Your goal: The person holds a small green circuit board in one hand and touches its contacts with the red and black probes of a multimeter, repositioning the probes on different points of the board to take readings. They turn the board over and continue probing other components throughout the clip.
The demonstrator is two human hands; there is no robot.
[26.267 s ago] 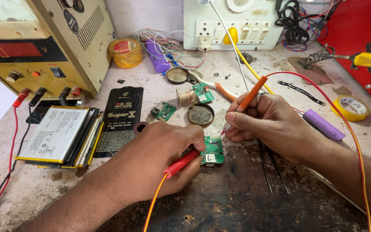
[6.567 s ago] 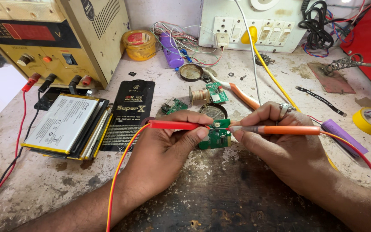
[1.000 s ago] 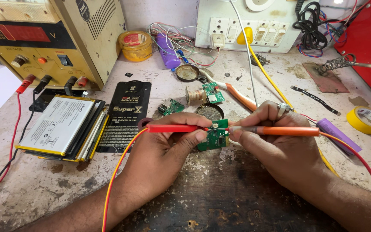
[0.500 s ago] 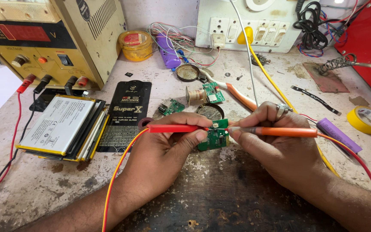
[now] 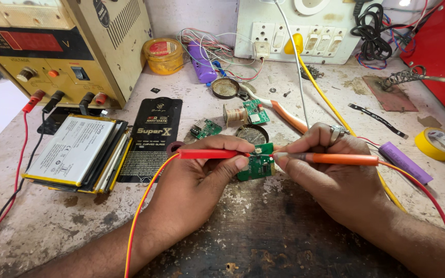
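My left hand [image 5: 199, 185] pinches a red test probe [image 5: 209, 154] lying level, its tip at the top edge of a small green circuit board [image 5: 257, 166]. The left fingers also steady that board on the bench. My right hand [image 5: 333, 177], with a ring on one finger, grips an orange test probe [image 5: 336, 159] pointing left, its tip touching the same board from the right. An orange lead [image 5: 140, 211] runs back from the red probe and a red lead [image 5: 428, 198] from the orange one.
A beige power supply [image 5: 78, 46] stands back left with red and black leads. Stacked phone batteries [image 5: 73, 152] and a black screen-protector packet [image 5: 153, 136] lie left. Behind are more small boards [image 5: 256, 110], a wire spool [image 5: 233, 114], a switchboard [image 5: 294, 36], yellow tape [image 5: 439, 144], a purple cell [image 5: 405, 163].
Over the last second both hands and probes stay on the board almost unmoved. Long before, the right probe stood steeply upright; it now lies level.
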